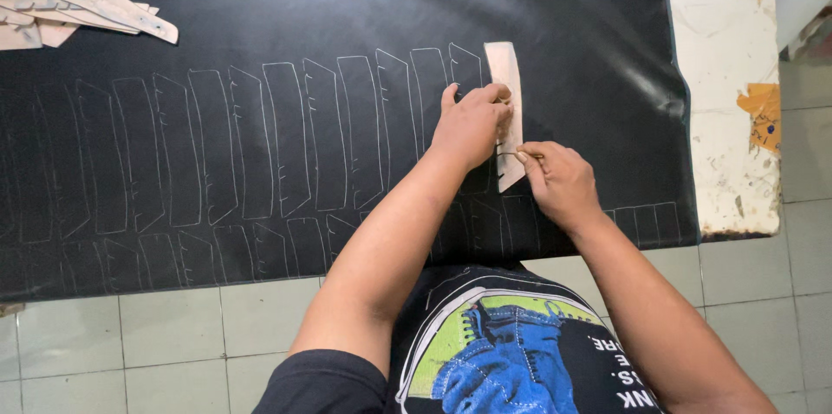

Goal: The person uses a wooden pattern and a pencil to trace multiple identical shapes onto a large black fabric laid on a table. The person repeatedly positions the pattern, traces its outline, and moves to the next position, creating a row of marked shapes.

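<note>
Left hand (472,123) presses flat on a narrow beige cardboard template (506,110) lying on the black leather sheet (347,24). Right hand (559,180) pinches a thin marking tool (510,152) against the template's edge. Traced white outlines (260,145) run leftward.

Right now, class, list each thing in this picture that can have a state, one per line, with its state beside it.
Cardboard template: flat on the black sheet, pinned down.
Left hand: pressed on the template.
Right hand: fingers pinched on a thin marking tool, barely visible, at the template's edge.
Black sheet: spread flat, covered in traced outlines.
Spare templates: piled loosely, untouched.
</note>
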### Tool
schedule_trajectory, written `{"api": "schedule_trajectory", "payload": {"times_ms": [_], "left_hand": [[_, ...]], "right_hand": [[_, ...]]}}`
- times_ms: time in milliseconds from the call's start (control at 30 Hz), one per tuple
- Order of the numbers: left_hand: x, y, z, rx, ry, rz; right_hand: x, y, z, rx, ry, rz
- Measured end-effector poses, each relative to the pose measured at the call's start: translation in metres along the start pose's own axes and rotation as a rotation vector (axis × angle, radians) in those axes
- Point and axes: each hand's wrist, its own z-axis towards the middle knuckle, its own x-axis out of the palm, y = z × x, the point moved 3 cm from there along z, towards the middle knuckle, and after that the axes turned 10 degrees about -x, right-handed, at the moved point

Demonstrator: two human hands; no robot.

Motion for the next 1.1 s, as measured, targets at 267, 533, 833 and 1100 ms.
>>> {"api": "schedule_trajectory", "payload": {"times_ms": [267, 533, 833, 1100], "left_hand": [[-0.003, -0.001, 0.001, -0.009, -0.017, -0.006], [-0.008, -0.002, 0.001, -0.023, -0.014, -0.056], [0.005, 0.006, -0.001, 0.058, -0.017, 0.025], [-0.001, 0.028, -0.092, 0.206, -0.191, -0.048]], "right_hand": [[0.003, 0.0, 0.005, 0.037, 0.033, 0.108], [0.003, 0.001, 0.017, -0.011, -0.002, 0.091], [0.01, -0.007, 0.014, 0.015, -0.041, 0.099], [0.022, -0.007, -0.011, 0.349, 0.214, -0.167]]}}
